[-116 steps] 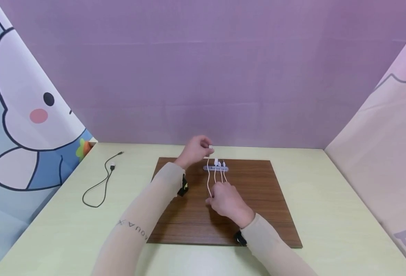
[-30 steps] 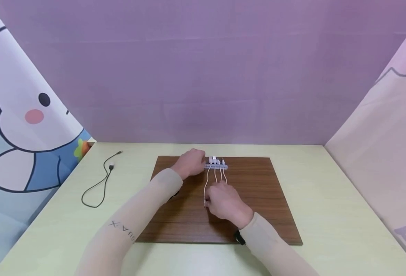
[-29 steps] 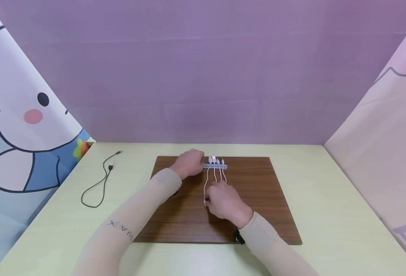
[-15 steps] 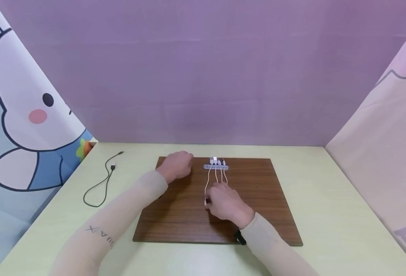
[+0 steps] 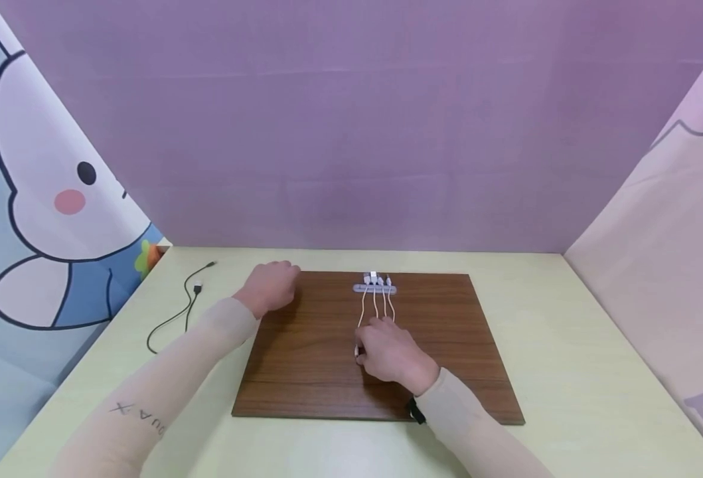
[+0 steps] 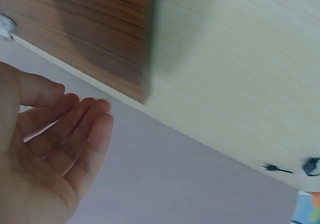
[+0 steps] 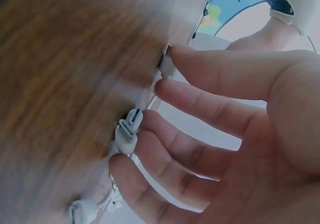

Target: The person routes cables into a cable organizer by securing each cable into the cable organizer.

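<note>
My left hand (image 5: 270,287) is over the back left corner of the brown wooden board (image 5: 309,372), its fingers loosely bent. Nothing lies between them in the left wrist view. On the board, my right hand (image 5: 395,352) pinches a white USB cable's small connector (image 7: 166,67) between thumb and index finger. Below it in the right wrist view, another white connector (image 7: 127,133) touches the other fingertips; one more connector (image 7: 84,211) lies lower. Several white cables run from a pale cable-holder strip (image 5: 358,288), where their plugs (image 5: 374,277) stand up, to my right hand, which hides parts of them.
A black USB cable (image 5: 186,309) lies on the pale table (image 5: 578,358), left of the board, partly behind my left forearm. A purple backdrop (image 5: 351,146) rises behind the table. Printed cloths (image 5: 46,219) hang at both sides.
Earlier, my left hand held a white plug above the strip's left end. That cable now sits in the strip; my left hand has let go and moved left. My right hand has barely moved.
</note>
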Tool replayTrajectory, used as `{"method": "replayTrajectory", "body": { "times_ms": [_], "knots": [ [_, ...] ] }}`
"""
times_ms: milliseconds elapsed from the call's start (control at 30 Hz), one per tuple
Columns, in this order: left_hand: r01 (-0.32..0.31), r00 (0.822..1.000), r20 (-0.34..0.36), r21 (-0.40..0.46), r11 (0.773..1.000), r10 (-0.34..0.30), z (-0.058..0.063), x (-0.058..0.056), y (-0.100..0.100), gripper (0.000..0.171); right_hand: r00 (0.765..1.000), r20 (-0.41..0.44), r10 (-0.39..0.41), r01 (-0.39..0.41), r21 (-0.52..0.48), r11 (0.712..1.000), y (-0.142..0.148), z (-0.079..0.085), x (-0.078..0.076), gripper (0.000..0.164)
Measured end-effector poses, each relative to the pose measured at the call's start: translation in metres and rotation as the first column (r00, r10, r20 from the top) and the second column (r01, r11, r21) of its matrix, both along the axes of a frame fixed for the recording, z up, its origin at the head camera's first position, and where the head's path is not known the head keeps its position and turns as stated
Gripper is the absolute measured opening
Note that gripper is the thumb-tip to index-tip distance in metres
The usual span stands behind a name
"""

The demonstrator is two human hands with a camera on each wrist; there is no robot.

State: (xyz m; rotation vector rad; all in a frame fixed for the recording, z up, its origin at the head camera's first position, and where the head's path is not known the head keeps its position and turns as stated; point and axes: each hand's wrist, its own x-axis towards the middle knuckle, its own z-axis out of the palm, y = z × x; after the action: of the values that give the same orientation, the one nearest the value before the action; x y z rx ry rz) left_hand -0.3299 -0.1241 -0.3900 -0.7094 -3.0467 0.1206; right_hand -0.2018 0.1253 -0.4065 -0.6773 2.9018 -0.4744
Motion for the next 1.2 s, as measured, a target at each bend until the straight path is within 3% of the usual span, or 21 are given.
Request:
{"method": "replayTrajectory", "body": {
  "times_ms": [133,333,633,833,1200],
  "knots": [
    [-0.024,0.999,-0.031,-0.033,0.999,0.023,0.002,-0.004,-0.024,0.02,1.0,0.0,-0.004,0.004,0.005,1.0,0.0,0.0,0.0,0.005],
    [-0.1,0.995,-0.012,-0.051,0.994,0.099,0.009,-0.01,-0.062,0.021,1.0,-0.02,0.003,-0.002,0.029,1.0,0.001,0.0,-0.001,0.005],
    [-0.213,0.977,-0.022,-0.064,0.975,0.212,-0.004,-0.018,-0.118,0.012,1.0,-0.005,0.006,-0.006,0.033,0.999,0.0,0.001,-0.001,0.006],
    [-0.268,0.963,-0.015,-0.076,0.96,0.268,-0.012,-0.017,-0.133,0.016,1.0,0.014,0.004,-0.004,0.023,1.0,0.0,0.001,-0.002,0.007],
    [-0.406,0.914,0.008,0.017,0.914,0.405,-0.027,-0.014,-0.147,0.033,1.0,0.016,0.007,-0.008,0.017,1.0,0.001,-0.001,-0.004,0.007]
  ]
}}
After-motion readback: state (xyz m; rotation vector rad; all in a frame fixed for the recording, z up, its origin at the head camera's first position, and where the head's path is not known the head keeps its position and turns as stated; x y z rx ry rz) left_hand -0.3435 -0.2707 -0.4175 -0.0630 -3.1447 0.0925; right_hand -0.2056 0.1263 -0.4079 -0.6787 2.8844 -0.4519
